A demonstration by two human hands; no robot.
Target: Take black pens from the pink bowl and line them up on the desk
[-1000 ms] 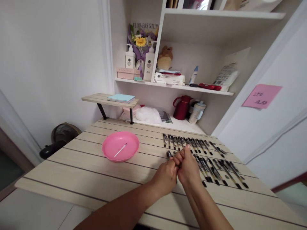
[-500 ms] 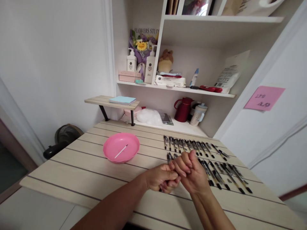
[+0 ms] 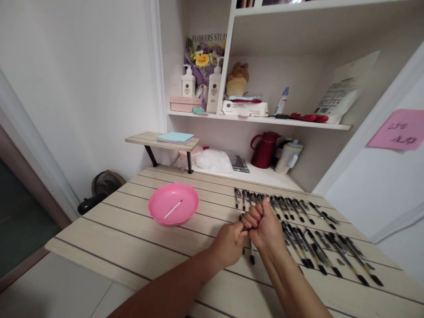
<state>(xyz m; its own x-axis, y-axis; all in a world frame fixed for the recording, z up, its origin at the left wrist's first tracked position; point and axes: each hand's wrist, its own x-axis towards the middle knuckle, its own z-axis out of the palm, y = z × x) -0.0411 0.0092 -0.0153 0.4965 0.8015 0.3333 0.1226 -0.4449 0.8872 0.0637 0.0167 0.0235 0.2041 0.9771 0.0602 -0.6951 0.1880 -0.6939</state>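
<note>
Both my hands meet above the wooden table (image 3: 132, 229), just in front of two rows of black pens (image 3: 308, 225). My left hand (image 3: 230, 242) is closed in a pinch, and my right hand (image 3: 263, 225) is a fist pressed against it. A black pen (image 3: 245, 229) shows between them, gripped from both sides. Another pen (image 3: 251, 255) lies on the table right below my hands. A pink bowl (image 3: 173, 209) with one thin white refill (image 3: 173, 209) in it sits to the left.
White shelves behind the table hold bottles, a red jug (image 3: 264, 149), a cup, a tissue pack and a plush toy. A small wooden riser (image 3: 161, 140) carries a blue notebook. A fan (image 3: 105, 184) stands on the floor at the left. A pink note (image 3: 396, 134) sticks at the right.
My hands have come back together and lifted slightly toward the pen rows; half a second ago the left hand sat lower. The view has shifted left, so everything appears further right.
</note>
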